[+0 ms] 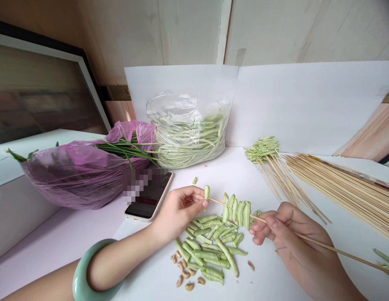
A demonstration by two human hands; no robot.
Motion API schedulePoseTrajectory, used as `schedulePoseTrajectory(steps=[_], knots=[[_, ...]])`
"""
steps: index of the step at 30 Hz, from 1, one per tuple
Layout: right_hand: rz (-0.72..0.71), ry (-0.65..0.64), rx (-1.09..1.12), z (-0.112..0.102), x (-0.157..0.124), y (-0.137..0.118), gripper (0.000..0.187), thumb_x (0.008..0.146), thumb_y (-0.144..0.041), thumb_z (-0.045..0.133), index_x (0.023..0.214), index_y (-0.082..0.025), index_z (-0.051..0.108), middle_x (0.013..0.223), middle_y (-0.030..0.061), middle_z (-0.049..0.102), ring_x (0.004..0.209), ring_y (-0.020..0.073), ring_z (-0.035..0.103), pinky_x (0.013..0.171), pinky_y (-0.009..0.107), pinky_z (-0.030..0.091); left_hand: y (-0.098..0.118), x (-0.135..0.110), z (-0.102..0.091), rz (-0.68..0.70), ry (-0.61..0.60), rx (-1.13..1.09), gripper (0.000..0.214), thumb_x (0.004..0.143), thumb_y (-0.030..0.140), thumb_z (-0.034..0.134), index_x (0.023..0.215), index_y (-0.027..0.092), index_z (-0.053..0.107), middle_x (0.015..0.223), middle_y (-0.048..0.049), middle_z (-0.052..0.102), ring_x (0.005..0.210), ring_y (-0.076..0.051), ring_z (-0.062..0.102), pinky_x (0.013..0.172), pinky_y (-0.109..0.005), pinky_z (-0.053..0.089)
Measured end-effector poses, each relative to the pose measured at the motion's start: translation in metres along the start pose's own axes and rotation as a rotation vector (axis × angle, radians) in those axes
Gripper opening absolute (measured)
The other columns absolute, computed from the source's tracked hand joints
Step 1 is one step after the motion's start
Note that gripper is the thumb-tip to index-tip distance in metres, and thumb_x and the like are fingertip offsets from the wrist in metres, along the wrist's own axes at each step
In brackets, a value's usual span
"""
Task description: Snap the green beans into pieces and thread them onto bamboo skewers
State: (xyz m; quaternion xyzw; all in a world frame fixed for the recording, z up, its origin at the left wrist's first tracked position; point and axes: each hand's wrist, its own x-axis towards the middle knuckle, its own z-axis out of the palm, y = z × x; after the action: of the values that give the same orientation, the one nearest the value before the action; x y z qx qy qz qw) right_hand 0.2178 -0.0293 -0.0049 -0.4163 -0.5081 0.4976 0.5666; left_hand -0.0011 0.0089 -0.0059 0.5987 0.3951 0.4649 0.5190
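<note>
My right hand [285,230] pinches a thin bamboo skewer [335,251] with several cut pieces of green bean [236,209] threaded side by side on it. At the skewer's tip, my left hand [181,209] holds one more green bean piece [207,192] between thumb and fingers. The tip meets or enters this piece; which of the two I cannot tell. Beneath the skewer lies a loose pile of cut green bean pieces [209,248]. Several brown bean seeds [184,274] are scattered at the pile's front left. A green bangle circles my left forearm.
Behind the pile stands a clear bag of long green beans [188,133]. To the left are a purple bag [78,175] with green stalks and a phone [148,196]. Finished bean skewers [263,149] and many bare bamboo skewers [338,184] lie at the right.
</note>
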Motion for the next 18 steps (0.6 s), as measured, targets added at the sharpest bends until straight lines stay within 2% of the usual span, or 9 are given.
schedulePoseTrajectory(steps=[5,11,18], knots=[[0.026,0.084,0.009,0.0064,-0.0028,-0.0046,0.033,0.068,-0.04,0.075,0.054,-0.022,0.051,0.058,0.0013,0.066,0.052,0.017,0.061,0.058,0.034,0.054,-0.0008,-0.0009,0.0001,0.019,-0.003,0.022,0.02,0.075,0.032,0.067,0.077,0.012,0.064,0.074,-0.0039,0.06,0.071,-0.014,0.054,0.068,-0.025,0.043],[0.01,0.067,-0.037,0.0057,-0.0044,-0.0024,0.032,0.07,-0.041,0.073,0.054,-0.023,0.052,0.058,0.0013,0.067,0.054,0.0177,0.063,0.068,0.037,0.053,-0.0034,-0.0014,-0.0008,0.026,-0.004,0.084,0.019,0.074,0.031,0.068,0.074,0.012,0.061,0.072,-0.0031,0.059,0.068,-0.013,0.053,0.065,-0.024,0.043],[0.003,0.059,-0.029,0.0047,-0.0036,0.0024,0.031,0.07,-0.037,0.073,0.054,-0.022,0.052,0.056,0.003,0.068,0.054,0.0196,0.063,0.056,0.035,0.053,-0.0047,-0.0016,-0.0012,0.022,-0.009,0.121,0.026,0.069,0.032,0.073,0.063,0.014,0.055,0.064,-0.0004,0.055,0.064,-0.013,0.053,0.062,-0.025,0.043]])
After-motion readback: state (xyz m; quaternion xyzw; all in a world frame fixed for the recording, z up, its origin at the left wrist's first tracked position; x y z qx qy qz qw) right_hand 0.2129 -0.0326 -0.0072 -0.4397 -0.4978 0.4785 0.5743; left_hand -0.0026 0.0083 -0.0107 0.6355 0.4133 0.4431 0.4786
